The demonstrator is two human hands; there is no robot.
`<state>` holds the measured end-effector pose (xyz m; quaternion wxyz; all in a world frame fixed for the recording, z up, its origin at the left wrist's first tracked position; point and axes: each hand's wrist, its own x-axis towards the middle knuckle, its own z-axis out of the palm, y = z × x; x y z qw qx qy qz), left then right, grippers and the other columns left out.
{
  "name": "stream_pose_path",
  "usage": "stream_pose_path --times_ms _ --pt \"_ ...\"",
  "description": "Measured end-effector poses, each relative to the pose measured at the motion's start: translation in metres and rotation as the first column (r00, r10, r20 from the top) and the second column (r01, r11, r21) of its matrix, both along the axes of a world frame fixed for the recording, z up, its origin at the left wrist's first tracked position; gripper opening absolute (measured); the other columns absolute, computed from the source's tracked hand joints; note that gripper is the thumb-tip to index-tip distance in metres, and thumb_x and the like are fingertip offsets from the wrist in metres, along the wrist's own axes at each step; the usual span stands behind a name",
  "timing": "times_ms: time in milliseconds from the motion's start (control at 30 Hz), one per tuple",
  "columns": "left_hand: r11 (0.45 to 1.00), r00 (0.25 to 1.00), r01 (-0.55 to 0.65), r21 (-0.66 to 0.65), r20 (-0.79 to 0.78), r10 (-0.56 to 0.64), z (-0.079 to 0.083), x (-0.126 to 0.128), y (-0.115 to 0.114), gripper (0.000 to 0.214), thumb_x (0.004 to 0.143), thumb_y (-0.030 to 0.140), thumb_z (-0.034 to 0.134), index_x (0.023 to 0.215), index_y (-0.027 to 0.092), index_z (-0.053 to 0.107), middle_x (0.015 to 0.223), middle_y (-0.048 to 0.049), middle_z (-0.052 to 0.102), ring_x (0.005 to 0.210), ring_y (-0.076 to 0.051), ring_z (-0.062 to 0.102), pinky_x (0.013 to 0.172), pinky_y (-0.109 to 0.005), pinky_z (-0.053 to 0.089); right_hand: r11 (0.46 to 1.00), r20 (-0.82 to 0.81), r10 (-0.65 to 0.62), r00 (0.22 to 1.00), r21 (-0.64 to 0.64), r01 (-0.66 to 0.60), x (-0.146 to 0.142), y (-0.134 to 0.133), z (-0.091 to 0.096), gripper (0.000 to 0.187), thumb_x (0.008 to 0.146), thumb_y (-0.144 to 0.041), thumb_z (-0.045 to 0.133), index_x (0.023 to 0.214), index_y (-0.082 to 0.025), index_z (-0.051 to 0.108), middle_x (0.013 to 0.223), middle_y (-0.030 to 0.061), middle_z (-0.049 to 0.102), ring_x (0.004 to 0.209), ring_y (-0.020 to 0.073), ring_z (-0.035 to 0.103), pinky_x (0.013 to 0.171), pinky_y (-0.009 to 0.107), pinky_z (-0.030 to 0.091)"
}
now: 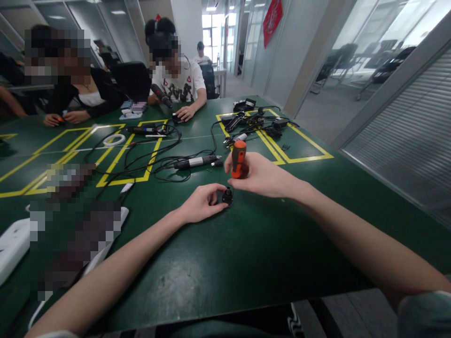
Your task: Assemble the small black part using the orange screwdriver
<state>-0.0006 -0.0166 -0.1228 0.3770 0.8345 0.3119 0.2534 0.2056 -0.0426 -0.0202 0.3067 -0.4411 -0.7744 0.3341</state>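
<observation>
My left hand pinches a small round black part between thumb and fingers, low over the green tabletop. Just above and to the right of it, my right hand grips a screwdriver with an orange and dark grey handle. The handle stands roughly upright with its butt end up. The lower end of the screwdriver is hidden by my fingers, so I cannot tell whether it touches the black part. Beyond my hands lies a grey and black pen-shaped electric tool with a black cable.
Black cables and dark parts lie in a yellow-taped rectangle at the back right. Further left are a white ring coil and another corded tool. White power strips sit at the left. Two people work across the table.
</observation>
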Motion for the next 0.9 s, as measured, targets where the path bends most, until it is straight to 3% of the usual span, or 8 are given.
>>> stream_pose_path --times_ms 167,300,433,533,633,767,900 --pt "1.0 1.0 0.002 0.0 -0.026 -0.002 0.0 -0.0001 -0.0005 0.036 0.086 0.033 0.071 0.116 0.015 0.066 0.064 0.0082 0.046 0.056 -0.009 0.043 0.057 -0.022 0.036 1.0 0.036 0.001 0.999 0.027 -0.002 -0.0003 0.0006 -0.0035 0.012 0.072 -0.017 0.059 0.084 -0.02 0.058 0.074 -0.0021 0.057 0.068 0.0156 0.052 0.066 0.029 0.04" --pt "0.996 0.999 0.018 0.09 -0.041 -0.014 -0.0025 -0.001 -0.0013 0.032 0.088 0.032 0.069 0.115 0.015 0.064 0.067 0.007 0.045 0.058 -0.01 0.042 0.058 -0.024 0.033 0.998 0.041 0.005 0.999 0.056 -0.008 0.0001 0.0018 -0.0057 0.015 0.072 -0.016 0.057 0.085 -0.02 0.058 0.074 -0.0023 0.055 0.069 0.0157 0.052 0.066 0.029 0.04" --pt "0.987 0.998 0.06 0.148 -0.039 -0.055 -0.0046 -0.0016 -0.0019 0.028 0.091 0.031 0.065 0.114 0.017 0.062 0.076 0.0045 0.048 0.06 -0.011 0.042 0.06 -0.024 0.034 1.0 0.052 0.004 0.999 -0.006 -0.003 -0.0005 0.0004 -0.0053 0.019 0.071 -0.018 0.06 0.089 -0.019 0.057 0.073 -0.0035 0.055 0.063 0.014 0.048 0.063 0.029 0.039" --pt "0.989 0.997 0.068 0.133 -0.033 -0.064 -0.0049 -0.0014 -0.0017 0.026 0.092 0.031 0.064 0.113 0.017 0.06 0.08 0.0036 0.05 0.06 -0.01 0.043 0.059 -0.024 0.035 0.999 0.063 0.002 0.998 -0.038 0.0 -0.0013 -0.0008 -0.0053 0.02 0.07 -0.018 0.061 0.09 -0.019 0.057 0.074 -0.0037 0.055 0.062 0.0136 0.047 0.063 0.029 0.039" --pt "0.99 0.998 0.057 0.132 -0.033 -0.053 -0.0041 -0.0009 -0.0013 0.025 0.09 0.031 0.067 0.11 0.017 0.061 0.077 0.004 0.051 0.061 -0.011 0.045 0.059 -0.024 0.036 1.0 0.069 -0.002 0.998 0.015 0.001 -0.0019 -0.001 -0.0063 0.014 0.072 -0.017 0.059 0.085 -0.02 0.056 0.075 -0.0029 0.055 0.066 0.0145 0.049 0.066 0.03 0.039" --pt "1.0 1.0 -0.006 0.004 -0.018 0.006 -0.0025 -0.0005 -0.0017 0.039 0.083 0.035 0.075 0.113 0.018 0.057 0.066 0.0082 0.052 0.055 -0.01 0.048 0.055 -0.022 0.036 0.999 0.078 0.013 0.997 0.049 -0.016 -0.0023 -0.0006 -0.0082 0.003 0.079 -0.018 0.056 0.08 -0.021 0.055 0.074 -0.0026 0.055 0.067 0.015 0.05 0.068 0.03 0.039" --pt "0.999 0.999 -0.039 -0.027 -0.012 0.038 -0.0027 -0.001 -0.0024 0.033 0.081 0.037 0.077 0.101 0.018 0.06 0.061 0.0091 0.05 0.052 -0.009 0.048 0.053 -0.021 0.036 0.999 0.065 -0.005 0.998 0.04 0.003 -0.0024 0.0 -0.0098 0.015 0.075 -0.013 0.055 0.089 -0.021 0.056 0.074 -0.0035 0.054 0.066 0.015 0.049 0.067 0.03 0.039"
